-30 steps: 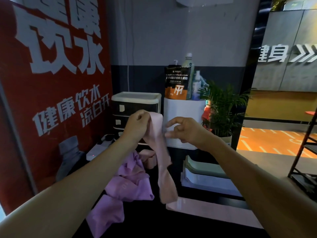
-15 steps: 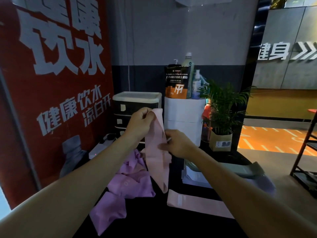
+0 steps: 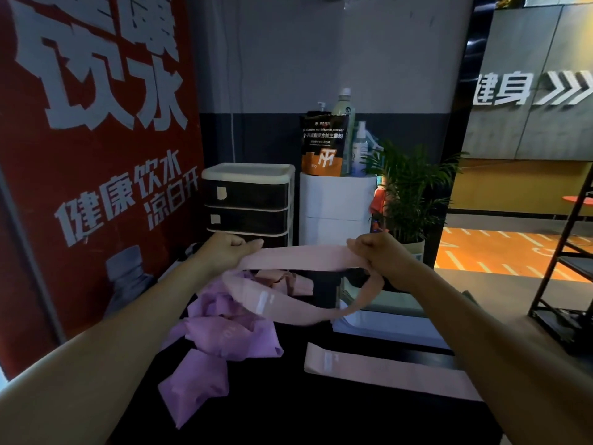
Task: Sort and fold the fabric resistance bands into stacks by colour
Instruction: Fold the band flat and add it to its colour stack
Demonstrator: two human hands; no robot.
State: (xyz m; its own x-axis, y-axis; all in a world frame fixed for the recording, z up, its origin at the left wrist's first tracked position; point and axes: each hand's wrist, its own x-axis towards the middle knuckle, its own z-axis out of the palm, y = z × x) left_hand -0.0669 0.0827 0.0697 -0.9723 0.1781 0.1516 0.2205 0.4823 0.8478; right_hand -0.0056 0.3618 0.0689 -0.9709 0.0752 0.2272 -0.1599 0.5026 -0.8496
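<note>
A pale pink band (image 3: 301,258) is stretched level between my two hands above the black table (image 3: 321,412); its lower loop sags toward the table. My left hand (image 3: 226,252) grips its left end and my right hand (image 3: 380,255) grips its right end. A flat pink band (image 3: 382,372) lies on the table at the right front. A heap of purple bands (image 3: 221,332) lies at the left, with more crumpled pink bands (image 3: 284,281) behind it. Folded green and pale bands (image 3: 385,316) are stacked at the right.
A black-and-white drawer unit (image 3: 248,200) and a white cylinder (image 3: 337,210) with a pouch and bottles stand at the back. A potted plant (image 3: 407,191) stands beside them. A red banner (image 3: 93,155) lines the left side, and a black metal rack (image 3: 568,271) stands at the right.
The pink band hung down from my raised left hand. Both hands have dropped and moved apart, pulling the band out level between them.
</note>
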